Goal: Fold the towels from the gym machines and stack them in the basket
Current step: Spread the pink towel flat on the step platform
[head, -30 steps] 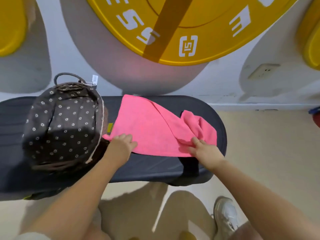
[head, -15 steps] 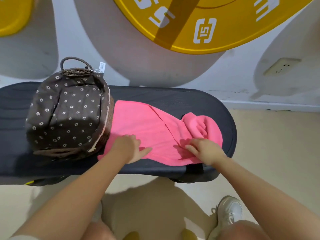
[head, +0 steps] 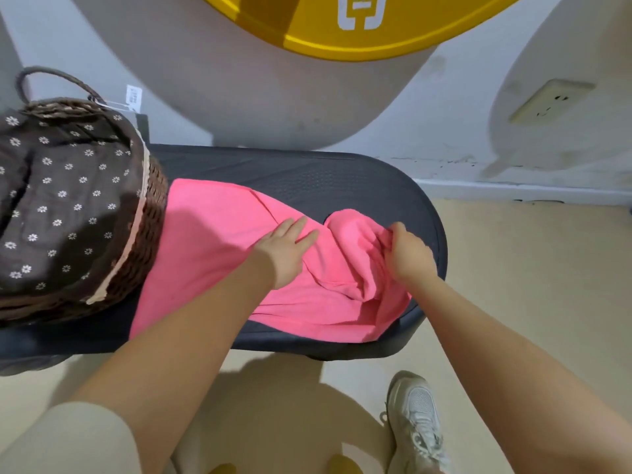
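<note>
I see the pink towel [head: 212, 254] spread on the dark bench [head: 342, 172], its left edge touching the wicker basket [head: 150, 213]. The basket stands at the bench's left end, lined with brown flowered cloth [head: 68, 200]. My left hand [head: 285, 249] lies flat on the towel's middle, fingers straight, pressing the fabric and gripping nothing. My right hand [head: 408, 253] has its fingers curled into a bunched fold at the towel's right end, pinching it. That end is rumpled; the left part lies smooth. The towel's near edge overhangs the bench front slightly. A white shoe [head: 415, 415] shows on the floor below
</note>
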### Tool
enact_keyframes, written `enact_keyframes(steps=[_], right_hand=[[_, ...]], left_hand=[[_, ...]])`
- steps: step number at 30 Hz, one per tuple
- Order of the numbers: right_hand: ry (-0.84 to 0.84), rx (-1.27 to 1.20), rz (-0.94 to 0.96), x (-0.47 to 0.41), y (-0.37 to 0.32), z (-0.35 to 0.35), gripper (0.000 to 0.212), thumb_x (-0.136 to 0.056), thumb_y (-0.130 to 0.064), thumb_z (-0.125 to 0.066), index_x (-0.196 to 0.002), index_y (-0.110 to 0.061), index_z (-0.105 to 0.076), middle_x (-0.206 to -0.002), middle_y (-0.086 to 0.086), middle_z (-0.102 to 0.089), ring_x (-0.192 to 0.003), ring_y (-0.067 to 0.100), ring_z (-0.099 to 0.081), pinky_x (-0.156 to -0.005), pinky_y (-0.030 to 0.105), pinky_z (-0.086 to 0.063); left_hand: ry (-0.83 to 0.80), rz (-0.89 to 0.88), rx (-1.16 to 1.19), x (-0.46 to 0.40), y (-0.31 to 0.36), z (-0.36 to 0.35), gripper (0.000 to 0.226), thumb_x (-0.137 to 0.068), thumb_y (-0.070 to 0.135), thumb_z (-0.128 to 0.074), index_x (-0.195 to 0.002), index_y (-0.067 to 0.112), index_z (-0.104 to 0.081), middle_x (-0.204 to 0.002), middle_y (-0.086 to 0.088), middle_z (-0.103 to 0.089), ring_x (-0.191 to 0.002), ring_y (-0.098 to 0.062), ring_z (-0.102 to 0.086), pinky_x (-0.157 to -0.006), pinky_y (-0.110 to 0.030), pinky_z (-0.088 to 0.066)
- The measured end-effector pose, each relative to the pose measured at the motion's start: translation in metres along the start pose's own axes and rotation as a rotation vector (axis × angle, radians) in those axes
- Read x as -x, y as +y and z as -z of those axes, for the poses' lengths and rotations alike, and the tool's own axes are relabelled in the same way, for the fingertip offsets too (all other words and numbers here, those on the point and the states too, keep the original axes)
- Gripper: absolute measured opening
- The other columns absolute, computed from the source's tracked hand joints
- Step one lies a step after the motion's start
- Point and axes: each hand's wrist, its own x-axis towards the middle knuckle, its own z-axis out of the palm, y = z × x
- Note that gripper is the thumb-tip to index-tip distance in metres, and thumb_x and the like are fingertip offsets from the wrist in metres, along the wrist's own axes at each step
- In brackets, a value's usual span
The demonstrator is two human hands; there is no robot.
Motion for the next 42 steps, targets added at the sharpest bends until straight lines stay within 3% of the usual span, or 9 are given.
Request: enact_keyframes(steps=[5, 9, 15, 19, 22, 26, 34, 39, 42], right_hand=[[0.084, -0.043, -0.203, 0.027, 0.05, 0.023, 0.019, -0.087, -0.016, -0.045, -0.102, -0.005, -0.045, -0.103, 0.021, -0.062, -0.094, 0.04, -0.059, -0.07, 0.038, -0.041], [-0.104, 0.091, -0.401, 0.049, 0.083, 0.026, 0.041, -0.089, -0.024, -0.047, -0.124, -0.005, -0.038, -0.127, 0.019, -0.05, -0.118, 0.038, -0.048, -0.093, 0.042, -0.04], [0.009, 0.135, 0.294, 0.034, 0.029, 0.02, 0.049, -0.093, -0.023, -0.036, -0.141, -0.02, -0.036, -0.152, 0.009, -0.027, -0.131, 0.032, -0.034, -0.105, 0.037, -0.029], [-0.091, 0.398, 0.38, 0.013, 0.019, 0.014, 0.061, -0.088, -0.046, -0.052, -0.142, -0.024, -0.033, -0.149, 0.005, -0.03, -0.126, 0.03, -0.04, -0.1, 0.04, -0.037], [-0.087, 0.391, 0.33, -0.019, 0.03, 0.013, 0.04, -0.094, -0.022, -0.045, -0.134, -0.02, -0.04, -0.137, 0.005, -0.038, -0.12, 0.028, -0.048, -0.086, 0.04, -0.047], [-0.105, 0.342, 0.32, -0.017, 0.035, 0.015, 0.024, -0.093, -0.023, -0.044, -0.115, -0.015, -0.049, -0.116, 0.011, -0.045, -0.105, 0.032, -0.055, -0.066, 0.036, -0.041], [0.209, -0.118, -0.04, -0.055, 0.041, 0.043, 0.019, -0.09, -0.019, -0.041, -0.096, -0.007, -0.054, -0.101, 0.02, -0.055, -0.089, 0.04, -0.057, -0.067, 0.037, -0.042], [0.252, -0.144, -0.131, -0.085, 0.033, 0.056, 0.023, -0.089, -0.01, -0.041, -0.104, -0.007, -0.057, -0.113, 0.019, -0.053, -0.096, 0.04, -0.056, -0.073, 0.037, -0.04], [0.297, -0.315, -0.191, -0.094, 0.023, 0.058, 0.031, -0.09, -0.003, -0.037, -0.117, -0.003, -0.05, -0.129, 0.018, -0.045, -0.107, 0.039, -0.052, -0.086, 0.04, -0.04]], left_hand=[[0.017, 0.032, 0.02, -0.006, -0.004, -0.006, 0.06, -0.098, 0.036, -0.037, -0.149, 0.03, -0.006, -0.159, 0.004, 0.007, -0.146, -0.02, -0.002, -0.118, -0.034, -0.016], [-0.029, 0.032, -0.004, -0.005, -0.001, -0.004, 0.068, -0.096, 0.04, -0.042, -0.15, 0.026, -0.003, -0.158, 0.001, 0.01, -0.146, -0.023, 0.001, -0.119, -0.037, -0.015], [-0.024, 0.06, 0.017, -0.004, 0.006, 0.004, 0.077, -0.085, 0.03, -0.055, -0.149, 0.025, -0.013, -0.159, 0.0, 0.003, -0.145, -0.025, -0.004, -0.115, -0.037, -0.021], [0.03, 0.06, -0.107, -0.003, 0.011, 0.007, 0.054, -0.09, 0.019, -0.045, -0.142, 0.022, -0.03, -0.155, -0.003, -0.018, -0.14, -0.024, -0.022, -0.1, -0.035, -0.039], [0.299, -0.09, -0.14, -0.028, -0.008, 0.011, 0.039, -0.075, 0.01, -0.038, -0.109, 0.015, -0.055, -0.114, -0.01, -0.063, -0.098, -0.027, -0.063, -0.058, -0.031, -0.052], [0.366, -0.143, -0.301, -0.026, -0.021, 0.0, 0.036, -0.06, 0.008, -0.04, -0.079, 0.017, -0.068, -0.076, -0.003, -0.064, -0.06, -0.023, -0.06, -0.039, -0.023, -0.039], [0.602, 0.027, -0.22, -0.033, -0.03, 0.029, 0.006, -0.073, 0.011, -0.042, -0.068, 0.014, -0.042, -0.06, -0.006, -0.047, -0.042, -0.023, -0.048, -0.031, -0.027, -0.032], [0.556, 0.467, 0.304, -0.052, -0.034, 0.05, 0.026, -0.085, 0.021, -0.038, -0.096, 0.001, -0.05, -0.09, -0.024, -0.06, -0.082, -0.045, -0.059, -0.067, -0.042, -0.044], [0.588, 0.453, 0.371, -0.054, -0.034, 0.049, 0.033, -0.086, 0.021, -0.035, -0.109, 0.002, -0.05, -0.102, -0.023, -0.06, -0.089, -0.042, -0.058, -0.073, -0.044, -0.043]])
